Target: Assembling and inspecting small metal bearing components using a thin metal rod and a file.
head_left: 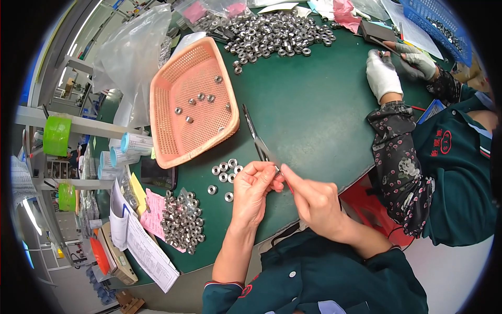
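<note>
My left hand (pixel 253 187) is closed in a pinch around a small metal part (pixel 277 168), mostly hidden by the fingers. Close against it, my right hand (pixel 320 201) grips a thin tool with a bit of red (pixel 291 188) showing below the fingers. A dark, slender metal tool (pixel 251 125) lies on the table just beyond both hands. Left of my left hand sit several loose metal rings (pixel 224 166). A pink perforated basket (pixel 230 137) stands farther back on the left, with several similar rings scattered inside.
A large heap of metal rings (pixel 277 34) covers the far side of the green table (pixel 303 115); a smaller pile (pixel 183 222) lies near left beside papers (pixel 149 251). At right a co-worker's gloved hand (pixel 383 76) works near a blue basket (pixel 426 23). Plastic bags (pixel 133 52) stand at back left.
</note>
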`<state>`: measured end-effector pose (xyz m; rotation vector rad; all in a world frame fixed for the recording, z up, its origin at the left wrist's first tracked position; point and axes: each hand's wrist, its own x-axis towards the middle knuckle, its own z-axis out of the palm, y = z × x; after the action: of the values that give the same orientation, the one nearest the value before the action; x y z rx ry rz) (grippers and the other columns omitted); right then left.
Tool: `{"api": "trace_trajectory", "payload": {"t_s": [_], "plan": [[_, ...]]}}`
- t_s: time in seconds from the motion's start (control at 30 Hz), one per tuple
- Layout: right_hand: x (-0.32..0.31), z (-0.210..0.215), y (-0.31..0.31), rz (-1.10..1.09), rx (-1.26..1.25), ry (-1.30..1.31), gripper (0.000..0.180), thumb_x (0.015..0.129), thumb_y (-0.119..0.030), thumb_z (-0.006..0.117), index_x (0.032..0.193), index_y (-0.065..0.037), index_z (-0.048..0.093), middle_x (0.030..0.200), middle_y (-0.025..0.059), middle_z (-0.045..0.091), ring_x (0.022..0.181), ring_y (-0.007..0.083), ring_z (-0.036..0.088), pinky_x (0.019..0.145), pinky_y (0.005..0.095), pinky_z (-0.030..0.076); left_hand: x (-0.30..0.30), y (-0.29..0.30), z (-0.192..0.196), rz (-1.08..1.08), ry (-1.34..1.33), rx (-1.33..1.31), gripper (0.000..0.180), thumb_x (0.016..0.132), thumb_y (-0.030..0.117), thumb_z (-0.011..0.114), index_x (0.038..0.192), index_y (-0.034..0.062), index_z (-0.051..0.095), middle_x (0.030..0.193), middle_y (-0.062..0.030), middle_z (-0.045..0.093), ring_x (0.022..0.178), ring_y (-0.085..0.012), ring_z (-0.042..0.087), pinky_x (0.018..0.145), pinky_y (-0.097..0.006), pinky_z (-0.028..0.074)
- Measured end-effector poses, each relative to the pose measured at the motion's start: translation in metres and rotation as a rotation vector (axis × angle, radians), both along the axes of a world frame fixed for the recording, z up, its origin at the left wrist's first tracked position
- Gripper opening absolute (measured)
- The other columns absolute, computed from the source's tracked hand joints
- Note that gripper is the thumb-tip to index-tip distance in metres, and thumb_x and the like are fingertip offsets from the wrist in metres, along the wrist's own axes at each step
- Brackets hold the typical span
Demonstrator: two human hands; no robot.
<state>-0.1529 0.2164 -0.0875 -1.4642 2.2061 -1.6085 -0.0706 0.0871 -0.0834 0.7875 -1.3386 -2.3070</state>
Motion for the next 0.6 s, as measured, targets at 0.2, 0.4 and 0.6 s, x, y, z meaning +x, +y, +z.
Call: {"api": "trace_trajectory", "payload": {"t_s": [0.2, 0.4, 0.6], "plan": [[-0.002, 0.002, 0.005, 0.008, 0.013, -0.046, 0.051, 0.070, 0.008, 0.053, 0.120, 0.001, 0.050, 0.056, 0.0113, 0.051, 0.046, 0.0253, 0.053, 0.045, 0.0354, 0.043, 0.001, -0.009, 0.000, 0.036, 0.014, 0.027, 0.018, 0.086, 0.017, 0.059, 0.091, -0.0002, 0.058, 0.073, -0.0096, 0.063, 0.058, -0.0120, 0.060, 0.057, -0.023, 0.050], [0.006, -0.002, 0.010, 0.033, -0.016, -0.039, 0.051, 0.069, 0.009, 0.053, 0.119, 0.003, 0.050, 0.052, 0.0094, 0.047, 0.044, 0.0228, 0.052, 0.044, 0.0341, 0.042, 0.000, -0.008, 0.000, 0.049, 0.015, 0.012, 0.016, 0.085, 0.016, 0.060, 0.089, 0.0007, 0.058, 0.073, -0.0096, 0.062, 0.058, -0.0124, 0.059, 0.057, -0.023, 0.050], [0.009, -0.004, 0.007, 0.029, 0.050, 0.013, 0.050, 0.069, 0.008, 0.054, 0.119, 0.003, 0.050, 0.053, 0.0089, 0.048, 0.045, 0.0225, 0.052, 0.044, 0.0335, 0.042, 0.001, -0.007, -0.001, 0.077, -0.012, -0.027, 0.014, 0.084, 0.013, 0.062, 0.087, 0.0000, 0.058, 0.072, -0.0091, 0.062, 0.057, -0.0125, 0.059, 0.056, -0.024, 0.050]]}}
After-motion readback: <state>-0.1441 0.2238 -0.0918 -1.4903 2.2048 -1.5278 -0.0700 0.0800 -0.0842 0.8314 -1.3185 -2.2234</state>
